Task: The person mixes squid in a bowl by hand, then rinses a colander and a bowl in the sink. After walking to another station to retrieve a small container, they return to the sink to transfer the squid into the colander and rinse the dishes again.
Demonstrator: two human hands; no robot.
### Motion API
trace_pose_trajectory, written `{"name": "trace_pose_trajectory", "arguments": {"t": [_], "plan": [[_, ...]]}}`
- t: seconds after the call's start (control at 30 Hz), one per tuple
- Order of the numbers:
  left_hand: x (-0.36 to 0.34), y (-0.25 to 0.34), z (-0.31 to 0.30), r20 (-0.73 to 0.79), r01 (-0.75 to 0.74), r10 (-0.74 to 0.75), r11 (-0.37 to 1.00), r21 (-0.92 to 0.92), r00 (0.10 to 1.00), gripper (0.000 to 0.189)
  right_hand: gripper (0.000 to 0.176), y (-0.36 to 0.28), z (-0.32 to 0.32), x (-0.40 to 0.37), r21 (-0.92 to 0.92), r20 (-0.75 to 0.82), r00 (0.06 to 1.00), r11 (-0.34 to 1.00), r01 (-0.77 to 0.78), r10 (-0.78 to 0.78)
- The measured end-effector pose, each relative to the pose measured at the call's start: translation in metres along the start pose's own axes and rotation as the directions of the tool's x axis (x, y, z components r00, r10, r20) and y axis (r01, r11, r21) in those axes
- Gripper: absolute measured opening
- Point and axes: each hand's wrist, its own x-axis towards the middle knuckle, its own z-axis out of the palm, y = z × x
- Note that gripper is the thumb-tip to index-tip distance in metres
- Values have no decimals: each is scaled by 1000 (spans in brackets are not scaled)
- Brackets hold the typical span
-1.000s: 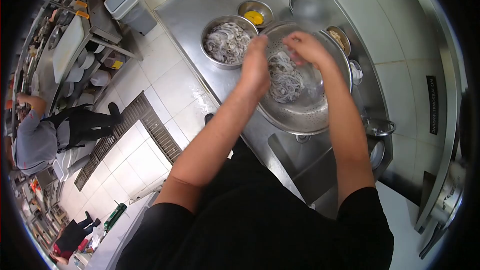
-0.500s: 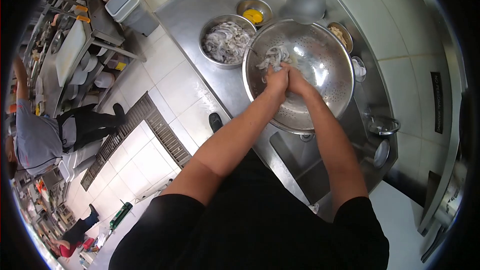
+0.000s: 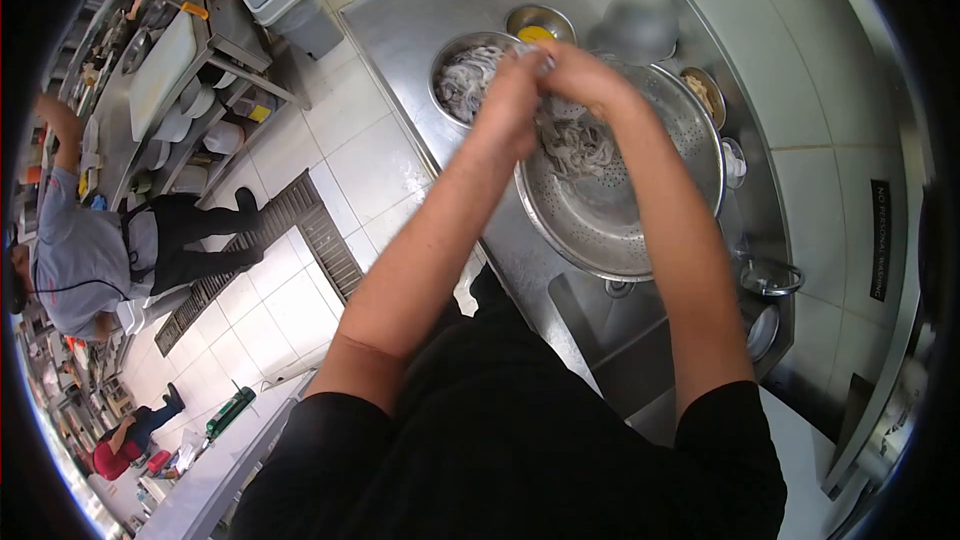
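Observation:
My left hand [image 3: 514,95] and my right hand [image 3: 582,75] are closed together over the far left rim of a large metal colander [image 3: 620,240]. Grey-white squid [image 3: 545,58] shows between the fingers, blurred by motion. Beneath my hands, a loose heap of squid pieces [image 3: 578,148] lies in the colander. To the left stands a steel bowl [image 3: 436,90] filled with more squid strips [image 3: 470,78], partly hidden by my left hand. Just behind my hands, a small metal bowl [image 3: 562,20] contains something yellow [image 3: 535,34].
A bowl of pale pieces [image 3: 700,90] and a small container of white stuff [image 3: 735,162] stand right of the colander. A blurred round grey object [image 3: 640,28] is behind it. A sink [image 3: 620,340] lies nearer me. A person [image 3: 85,250] works at the left.
Both hands have lifted out of the colander's left part and moved away from me, towards the bowls. The squid heap under them now shows. The view has shifted slightly.

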Motion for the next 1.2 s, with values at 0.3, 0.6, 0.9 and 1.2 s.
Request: {"name": "trace_pose_trajectory", "arguments": {"t": [0.3,0.6,0.9,1.2], "plan": [[15,57,-34,-60,155,-156,988,-10,986,50,40,-2,-2,14,-26,-140,990,999,-32,28],[-11,-2,-55,85,-116,79,646,754,993,61,104,169,-4,-86,-240,-301,915,908,-344,267],[15,-21,-61,394,-413,227,38,910,890,61,82,168,63,-32,-186,-412,909,970,-158,69],[23,-10,-69,242,-282,176,263,923,954,38,54,82,63,-8,-46,-491,868,997,68,-82]]}}
